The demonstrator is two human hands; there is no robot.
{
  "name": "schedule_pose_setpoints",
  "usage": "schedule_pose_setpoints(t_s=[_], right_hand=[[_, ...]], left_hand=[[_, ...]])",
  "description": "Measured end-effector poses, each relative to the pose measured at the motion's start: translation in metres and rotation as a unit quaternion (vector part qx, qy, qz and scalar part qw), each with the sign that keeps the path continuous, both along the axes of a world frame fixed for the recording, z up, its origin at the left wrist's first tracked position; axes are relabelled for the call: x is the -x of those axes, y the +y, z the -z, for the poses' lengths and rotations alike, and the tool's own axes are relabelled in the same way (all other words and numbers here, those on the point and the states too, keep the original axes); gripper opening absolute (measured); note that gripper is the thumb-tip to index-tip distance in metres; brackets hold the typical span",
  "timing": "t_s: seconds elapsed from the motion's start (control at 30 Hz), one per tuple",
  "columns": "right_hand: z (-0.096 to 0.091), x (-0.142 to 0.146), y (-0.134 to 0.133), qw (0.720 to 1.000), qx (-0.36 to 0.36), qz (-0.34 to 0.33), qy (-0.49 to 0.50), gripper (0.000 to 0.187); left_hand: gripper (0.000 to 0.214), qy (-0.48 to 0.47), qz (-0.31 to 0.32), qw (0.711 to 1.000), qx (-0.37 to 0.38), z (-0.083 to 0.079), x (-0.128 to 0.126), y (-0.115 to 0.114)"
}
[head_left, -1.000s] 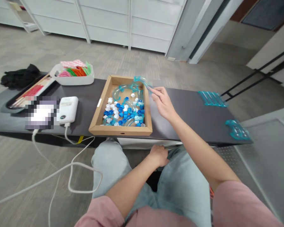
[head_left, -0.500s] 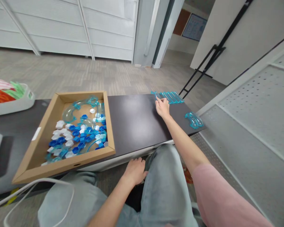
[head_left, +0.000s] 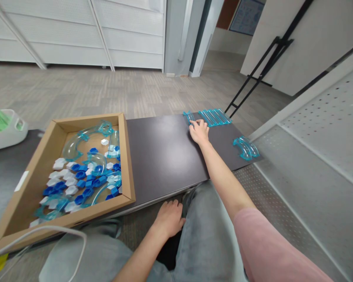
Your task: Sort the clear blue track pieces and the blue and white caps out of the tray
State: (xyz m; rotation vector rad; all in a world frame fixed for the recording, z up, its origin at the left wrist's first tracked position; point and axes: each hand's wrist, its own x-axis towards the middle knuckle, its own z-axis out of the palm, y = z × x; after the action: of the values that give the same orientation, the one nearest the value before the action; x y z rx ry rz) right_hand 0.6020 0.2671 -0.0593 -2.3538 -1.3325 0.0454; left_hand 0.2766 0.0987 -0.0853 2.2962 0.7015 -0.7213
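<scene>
Translucent blue straight plastic track piece [head_left: 190, 116], upper centre | right hand [head_left: 199, 131] atop, grip I cannot tell | left hand [head_left: 168, 218] spread, idle | brown cardboard box [head_left: 127, 156], left: many remain

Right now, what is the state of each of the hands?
Left hand: open, resting on the lap, empty.
Right hand: fingertips on a blue track piece; grip cannot be told.

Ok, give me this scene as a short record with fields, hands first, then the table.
right hand: fingertips on a single blue track piece on the table
left hand: resting on the lap, empty
beside right hand: row of straight track pieces; curved track pieces near the table's corner
cardboard tray: small blue and white blocks, clear curved tracks
far left: white basket
</scene>
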Motion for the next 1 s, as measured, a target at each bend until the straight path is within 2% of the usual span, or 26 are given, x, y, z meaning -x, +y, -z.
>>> schedule_pose_setpoints(t_s=[0.2, 0.4, 0.63, 0.73, 0.8, 0.87, 0.93, 1.0], right_hand=[[-0.006, 0.004, -0.001, 0.999, 0.03, 0.005, -0.011, 0.059], [-0.005, 0.005, -0.003, 1.0, 0.014, 0.004, -0.014, 0.06], [0.008, -0.011, 0.0, 0.992, -0.118, 0.027, -0.022, 0.058], [0.008, -0.017, -0.001, 0.984, -0.175, 0.028, -0.019, 0.057], [0.002, -0.012, -0.001, 0.98, -0.198, -0.013, -0.02, 0.054], [-0.011, 0.008, 0.0, 0.975, -0.198, -0.094, -0.019, 0.049], [-0.029, 0.043, 0.004, 0.963, -0.183, -0.197, -0.015, 0.046], [-0.05, 0.093, 0.01, 0.941, -0.16, -0.299, -0.017, 0.044]], left_hand=[[0.056, 0.0, 0.004, 1.0, -0.004, 0.0, 0.002, -0.001], [0.056, -0.01, 0.006, 1.0, -0.01, -0.001, 0.003, -0.001], [0.061, -0.037, -0.008, 0.999, -0.001, -0.002, 0.003, -0.002], [0.062, -0.056, -0.017, 0.998, 0.005, -0.004, 0.003, -0.002], [0.064, -0.069, -0.023, 0.997, 0.01, -0.005, 0.004, -0.002], [0.064, -0.082, -0.031, 0.996, 0.016, -0.006, 0.006, -0.003], [0.064, -0.092, -0.038, 0.995, 0.021, -0.008, 0.009, -0.004], [0.064, -0.097, -0.042, 0.994, 0.026, -0.01, 0.011, -0.004]])
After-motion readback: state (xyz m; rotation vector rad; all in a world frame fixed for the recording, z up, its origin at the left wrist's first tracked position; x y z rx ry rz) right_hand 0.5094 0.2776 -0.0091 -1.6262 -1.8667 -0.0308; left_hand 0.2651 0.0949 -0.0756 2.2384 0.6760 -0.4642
